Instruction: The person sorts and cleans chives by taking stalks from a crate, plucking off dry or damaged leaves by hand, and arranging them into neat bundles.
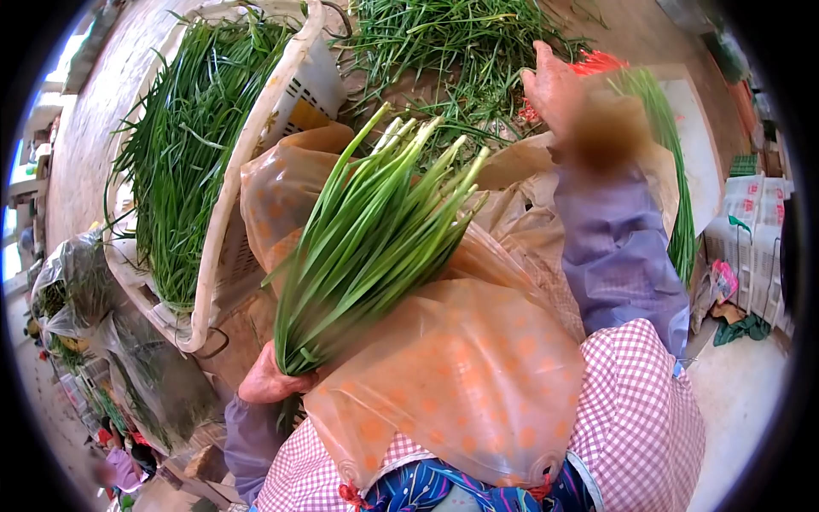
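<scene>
Clamping long green stalks [367,230] in my left hand [269,381], pale ends slanting toward my right hand [554,90], its fingers apart beside bright red strips [599,63].

Basket [320,78] left, board [699,145] right, leaf pile [461,41] between.

White crate [755,273] at room's edge: landmark. Pale, smooth floor [742,401] on its near side. Dark green cloth [741,329] and 1 pink item [724,282] low beside it. Far opposite the crate: tan ground [98,128], then bright openings [77,44], white glare. Edges dim, detail too small to tell.
</scene>
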`<control>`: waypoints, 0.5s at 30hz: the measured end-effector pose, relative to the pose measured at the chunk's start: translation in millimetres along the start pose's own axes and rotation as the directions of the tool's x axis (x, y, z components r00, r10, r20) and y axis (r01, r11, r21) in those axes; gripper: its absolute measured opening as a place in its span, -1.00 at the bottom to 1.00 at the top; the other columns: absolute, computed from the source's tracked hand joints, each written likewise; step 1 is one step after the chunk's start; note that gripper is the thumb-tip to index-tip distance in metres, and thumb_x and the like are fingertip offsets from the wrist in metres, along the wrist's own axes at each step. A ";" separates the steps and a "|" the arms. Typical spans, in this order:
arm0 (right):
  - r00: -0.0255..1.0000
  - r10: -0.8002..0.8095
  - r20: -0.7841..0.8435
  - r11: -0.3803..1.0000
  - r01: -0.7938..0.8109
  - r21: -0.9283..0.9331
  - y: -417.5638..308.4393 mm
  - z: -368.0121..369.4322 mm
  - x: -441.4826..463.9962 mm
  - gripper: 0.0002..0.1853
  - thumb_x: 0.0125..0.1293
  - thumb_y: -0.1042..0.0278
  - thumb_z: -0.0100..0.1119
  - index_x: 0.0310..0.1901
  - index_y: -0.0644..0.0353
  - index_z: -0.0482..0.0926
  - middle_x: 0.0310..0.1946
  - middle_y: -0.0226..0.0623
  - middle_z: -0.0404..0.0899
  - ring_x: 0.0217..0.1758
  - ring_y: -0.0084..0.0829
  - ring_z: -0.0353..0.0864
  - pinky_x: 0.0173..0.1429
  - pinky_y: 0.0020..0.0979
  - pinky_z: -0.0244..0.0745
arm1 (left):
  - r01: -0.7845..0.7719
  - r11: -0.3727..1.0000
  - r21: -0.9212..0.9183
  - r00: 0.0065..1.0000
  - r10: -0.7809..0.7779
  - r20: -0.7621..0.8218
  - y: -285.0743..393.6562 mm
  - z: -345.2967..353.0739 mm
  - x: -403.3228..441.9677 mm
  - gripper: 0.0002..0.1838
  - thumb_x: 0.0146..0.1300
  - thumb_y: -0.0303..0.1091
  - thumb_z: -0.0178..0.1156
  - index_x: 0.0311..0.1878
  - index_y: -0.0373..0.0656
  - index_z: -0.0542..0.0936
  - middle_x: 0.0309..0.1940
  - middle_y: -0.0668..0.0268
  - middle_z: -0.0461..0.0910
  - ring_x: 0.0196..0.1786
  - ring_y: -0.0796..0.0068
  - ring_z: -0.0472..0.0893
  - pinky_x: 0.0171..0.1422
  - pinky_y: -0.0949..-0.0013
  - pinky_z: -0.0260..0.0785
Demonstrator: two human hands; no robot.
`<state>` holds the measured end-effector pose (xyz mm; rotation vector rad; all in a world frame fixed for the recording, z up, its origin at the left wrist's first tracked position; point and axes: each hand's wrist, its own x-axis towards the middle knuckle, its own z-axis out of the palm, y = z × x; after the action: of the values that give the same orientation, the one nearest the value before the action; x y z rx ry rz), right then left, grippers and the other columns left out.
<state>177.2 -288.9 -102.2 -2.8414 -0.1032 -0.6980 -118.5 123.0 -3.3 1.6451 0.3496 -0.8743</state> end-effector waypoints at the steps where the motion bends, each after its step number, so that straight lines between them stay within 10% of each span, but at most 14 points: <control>1: 0.984 -0.104 -0.145 0.981 0.077 -0.181 -1.8 -8.2 -1.6 -0.76 0.23 0.27 0.04 -0.14 0.13 0.59 -0.36 -0.19 0.63 -0.26 -0.16 0.63 -0.13 -0.17 0.52 | -0.003 1.000 0.011 1.000 0.003 -0.003 -0.2 0.5 0.7 -0.75 -0.14 -0.60 0.28 -0.33 -0.25 0.48 -0.56 0.49 0.43 -0.49 0.65 0.35 -0.44 0.45 0.28; 3: 0.987 -0.148 -0.058 0.922 0.159 0.352 -35.5 -36.8 -6.4 -0.75 0.22 0.26 0.11 -0.14 0.17 0.62 -0.36 -0.20 0.65 -0.29 -0.27 0.64 -0.15 -0.28 0.54 | -0.076 0.994 0.077 0.997 0.075 0.012 0.6 1.5 3.4 -0.74 -0.13 -0.61 0.27 -0.31 -0.25 0.48 -0.52 0.48 0.45 -0.45 0.65 0.36 -0.40 0.45 0.30; 5: 0.921 -0.170 0.351 0.612 -0.181 0.770 -81.1 -73.3 -29.0 -0.82 0.22 0.29 0.19 -0.32 0.23 0.65 -0.41 -0.24 0.66 -0.32 -0.46 0.62 -0.21 -0.40 0.51 | -0.138 0.983 0.124 0.990 0.136 0.027 1.6 2.3 3.7 -0.74 -0.12 -0.62 0.27 -0.30 -0.26 0.49 -0.49 0.48 0.46 -0.42 0.64 0.37 -0.37 0.45 0.31; 7: 0.821 -0.524 0.226 0.705 0.269 0.656 -101.0 -82.8 -47.2 -0.78 0.25 0.22 0.16 -0.29 0.18 0.67 -0.46 -0.32 0.65 -0.40 -0.50 0.61 -0.26 -0.39 0.48 | -0.127 0.972 0.199 0.992 0.124 0.028 3.2 0.5 2.9 -0.73 -0.11 -0.61 0.25 -0.27 -0.26 0.50 -0.44 0.47 0.47 -0.36 0.63 0.38 -0.30 0.43 0.33; 11: 0.707 -0.340 0.621 0.617 -0.331 0.714 -123.1 -66.7 -66.4 -0.75 0.25 0.16 0.21 -0.22 0.16 0.68 -0.37 -0.37 0.68 -0.39 -0.60 0.61 -0.22 -0.41 0.49 | -0.065 0.989 0.135 0.997 0.058 0.055 4.9 1.1 -0.2 -0.71 -0.12 -0.61 0.23 -0.24 -0.24 0.51 -0.43 0.43 0.49 -0.36 0.61 0.38 -0.26 0.40 0.35; 13: 0.596 -0.399 0.697 0.208 -0.682 0.701 -122.8 -42.0 -78.2 -0.71 0.26 0.16 0.25 -0.18 0.24 0.67 -0.35 -0.41 0.67 -0.34 -0.66 0.58 -0.21 -0.48 0.49 | -0.089 0.990 0.113 0.996 0.085 0.038 11.4 5.9 -2.3 -0.73 -0.11 -0.62 0.22 -0.26 -0.23 0.51 -0.44 0.43 0.47 -0.36 0.62 0.37 -0.28 0.41 0.34; 15: 0.592 -0.391 0.705 0.121 -0.726 0.677 -124.2 -55.6 -73.2 -0.72 0.26 0.19 0.26 -0.20 0.28 0.66 -0.37 -0.43 0.66 -0.34 -0.67 0.57 -0.22 -0.51 0.48 | -0.120 0.980 0.156 0.992 0.115 0.044 9.5 5.4 -3.2 -0.73 -0.11 -0.62 0.22 -0.26 -0.23 0.50 -0.45 0.44 0.46 -0.36 0.63 0.37 -0.29 0.41 0.34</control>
<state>72.7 -181.4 -64.6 -1.3959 -0.1977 0.6831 -116.3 116.1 5.5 1.7756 0.1601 -0.8573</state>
